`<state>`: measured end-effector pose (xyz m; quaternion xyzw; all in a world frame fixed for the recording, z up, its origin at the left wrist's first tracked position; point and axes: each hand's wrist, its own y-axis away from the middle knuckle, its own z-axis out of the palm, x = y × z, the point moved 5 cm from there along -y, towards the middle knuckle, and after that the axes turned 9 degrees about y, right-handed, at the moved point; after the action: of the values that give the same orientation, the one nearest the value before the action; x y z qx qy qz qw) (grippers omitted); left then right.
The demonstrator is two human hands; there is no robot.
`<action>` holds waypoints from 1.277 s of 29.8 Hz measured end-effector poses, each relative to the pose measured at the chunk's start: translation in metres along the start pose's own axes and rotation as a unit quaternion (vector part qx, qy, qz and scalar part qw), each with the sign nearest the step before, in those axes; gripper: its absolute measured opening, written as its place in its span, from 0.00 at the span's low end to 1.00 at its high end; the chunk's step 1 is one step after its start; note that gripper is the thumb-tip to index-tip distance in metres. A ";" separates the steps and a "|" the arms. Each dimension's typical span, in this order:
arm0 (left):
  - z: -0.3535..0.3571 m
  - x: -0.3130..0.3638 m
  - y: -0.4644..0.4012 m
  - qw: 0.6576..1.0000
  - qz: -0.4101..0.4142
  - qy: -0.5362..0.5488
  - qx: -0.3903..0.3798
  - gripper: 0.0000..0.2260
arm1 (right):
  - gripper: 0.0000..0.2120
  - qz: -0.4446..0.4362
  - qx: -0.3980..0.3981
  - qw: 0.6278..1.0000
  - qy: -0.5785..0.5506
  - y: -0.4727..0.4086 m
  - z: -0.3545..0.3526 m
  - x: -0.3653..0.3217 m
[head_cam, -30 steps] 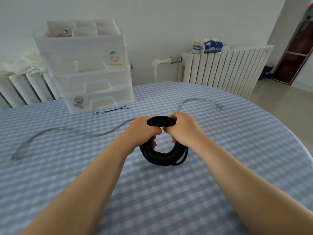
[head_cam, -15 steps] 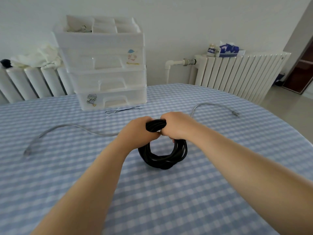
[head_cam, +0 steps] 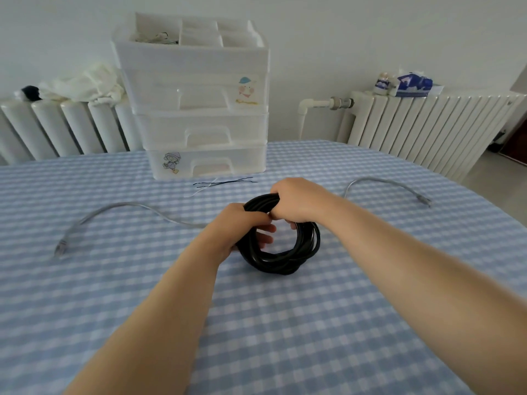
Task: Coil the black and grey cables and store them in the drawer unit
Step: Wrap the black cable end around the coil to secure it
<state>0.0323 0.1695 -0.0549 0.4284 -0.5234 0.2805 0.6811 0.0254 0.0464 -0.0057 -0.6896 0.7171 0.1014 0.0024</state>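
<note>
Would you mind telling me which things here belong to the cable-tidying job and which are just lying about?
Part of the job:
- black cable, coiled, gripped by left hand and right hand
- grey cable, loose on the table
- drawer unit

Just lying about:
- white cloth on radiator
- blue packet
- thin black wire

- Coiled round black cable [head_cam: 281, 253]: uniform glossy black.
- Long thin grey cable [head_cam: 129, 208]: pale grey, ends included.
- Translucent white plastic drawer unit [head_cam: 196, 89]: milky white; cartoon stickers in blue, pink and yellow on two drawer fronts.
- Checked cloth table cover [head_cam: 285, 337]: light blue and white gingham.
- Ribbed metal radiator [head_cam: 427, 129]: white.
- Thin twist ties [head_cam: 225, 182]: black and white.
- Tissue pack [head_cam: 413, 85]: blue and white.
</note>
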 end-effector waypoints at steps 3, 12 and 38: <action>-0.006 -0.002 -0.003 0.999 -0.014 0.028 0.021 0.08 | 0.03 -0.008 -0.022 1.000 0.005 -0.011 0.000 -0.005; -0.014 -0.003 -0.010 0.997 -0.048 -0.027 0.059 0.02 | 0.25 -0.089 -0.217 0.931 -0.278 -0.058 -0.021 -0.001; -0.016 -0.008 -0.018 0.996 -0.053 -0.033 0.057 0.02 | 0.10 -0.036 0.089 0.995 0.021 -0.100 -0.004 0.005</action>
<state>0.0529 0.1757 -0.0688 0.5029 -0.5054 0.2590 0.6516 0.1248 0.0379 -0.0162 -0.7138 0.6980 0.0225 0.0527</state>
